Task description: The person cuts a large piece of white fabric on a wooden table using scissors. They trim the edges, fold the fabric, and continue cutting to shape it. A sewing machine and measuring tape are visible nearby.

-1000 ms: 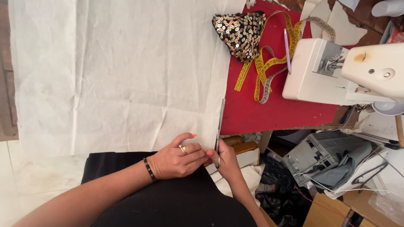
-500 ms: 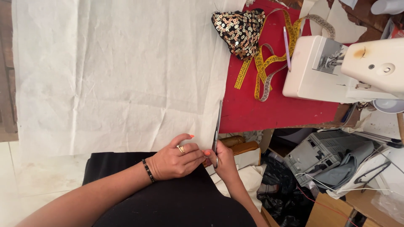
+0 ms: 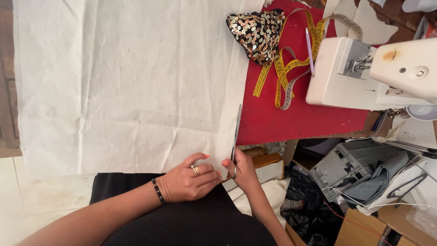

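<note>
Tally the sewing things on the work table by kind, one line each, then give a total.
White fabric sheet: 1
Scissors: 1
Yellow measuring tape: 1
Sequinned fabric piece: 1
White sewing machine: 1
Total: 5

We saw a wide sheet of off-white cloth (image 3: 127, 86), creased and spread flat, its near edge hanging over the table's front. Scissors (image 3: 236, 136) stood along the cloth's right edge, their long grey blades pointing away from us, lying at the seam between the cloth and the red surface, with the handles down by the near corner.
</note>
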